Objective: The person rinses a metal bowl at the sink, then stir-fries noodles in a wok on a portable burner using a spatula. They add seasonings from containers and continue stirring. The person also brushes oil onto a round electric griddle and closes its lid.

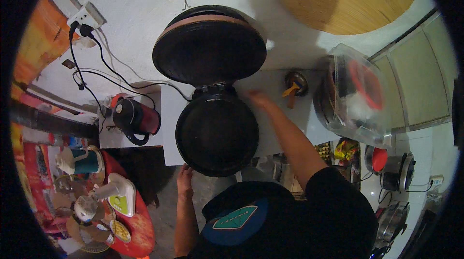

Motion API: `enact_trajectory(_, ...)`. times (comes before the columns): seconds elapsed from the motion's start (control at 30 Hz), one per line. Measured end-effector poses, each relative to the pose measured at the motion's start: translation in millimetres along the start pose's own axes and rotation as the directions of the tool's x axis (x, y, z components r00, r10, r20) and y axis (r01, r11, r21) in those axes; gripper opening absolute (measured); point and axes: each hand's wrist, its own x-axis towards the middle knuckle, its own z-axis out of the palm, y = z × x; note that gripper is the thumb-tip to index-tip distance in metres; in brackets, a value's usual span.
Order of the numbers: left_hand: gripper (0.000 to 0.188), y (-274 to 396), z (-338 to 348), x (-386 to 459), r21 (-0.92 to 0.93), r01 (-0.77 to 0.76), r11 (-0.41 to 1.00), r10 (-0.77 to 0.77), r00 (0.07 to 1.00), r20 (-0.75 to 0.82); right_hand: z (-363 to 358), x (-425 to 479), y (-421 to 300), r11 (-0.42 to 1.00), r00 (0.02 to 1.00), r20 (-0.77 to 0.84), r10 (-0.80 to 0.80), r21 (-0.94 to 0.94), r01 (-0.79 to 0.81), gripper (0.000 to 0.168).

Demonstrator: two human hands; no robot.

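Before me an electric griddle with two round dark plates stands on a white table (170, 124). Its lid (210, 50) is raised towards the wall, and the lower plate (217, 135) shows bare. My right hand (258, 97) is just right of the hinge (214, 88), beside the lower plate's far rim; it is blurred, and its fingertips are hard to make out. My left hand (185, 179) is at the table's front edge, near the lower plate's front left rim. Whether it touches the griddle or the table I cannot tell.
On the left are an electric kettle (134, 119), black cords from a wall socket (86, 16), and a red table (139, 233) bearing a fan (87, 206). A small metal bowl (301, 77) and a clear plastic bin (339, 88) stand right. Cookers (395, 173) are farther right.
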Motion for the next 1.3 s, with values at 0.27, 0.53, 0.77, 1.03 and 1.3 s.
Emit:
enact_trajectory(0.27, 0.055, -20.3, 1.4, -16.5, -0.321, -0.087, 0.943, 0.029, 0.983, -0.179, -87.6, -62.3, 8.3, 0.504, 0.955, -0.263, -0.14, -0.849, -0.16, 0.04)
enact_trajectory(0.53, 0.05, -30.2, 15.4, -20.3, -0.4, -0.094, 0.912, 0.016, 0.981, -0.194, -126.9, -56.5, 45.8, 0.77, 0.626, -0.663, -0.411, -0.62, -0.152, 0.014)
enact_trajectory(0.77, 0.051, -26.2, 27.9, -19.6, -0.32, -0.057, 0.946, -0.016, 0.975, -0.222, -78.1, -138.4, 9.0, 0.833, 0.742, -0.49, -0.459, 0.055, 0.551, 0.018)
enact_trajectory(1.03, 0.053, -39.8, 29.0, -16.2, -0.415, -0.131, 0.9, 0.071, 0.985, -0.157, 1.7, -122.5, 0.5, 0.804, 0.738, -0.321, -0.594, -0.236, 0.545, 0.022)
enact_trajectory(1.3, 0.051, -40.8, 24.8, -30.0, -0.307, -0.109, 0.946, 0.06, 0.984, -0.166, 40.7, -102.4, -70.4, 0.543, 0.66, 0.012, -0.751, -0.555, 0.629, 0.031)
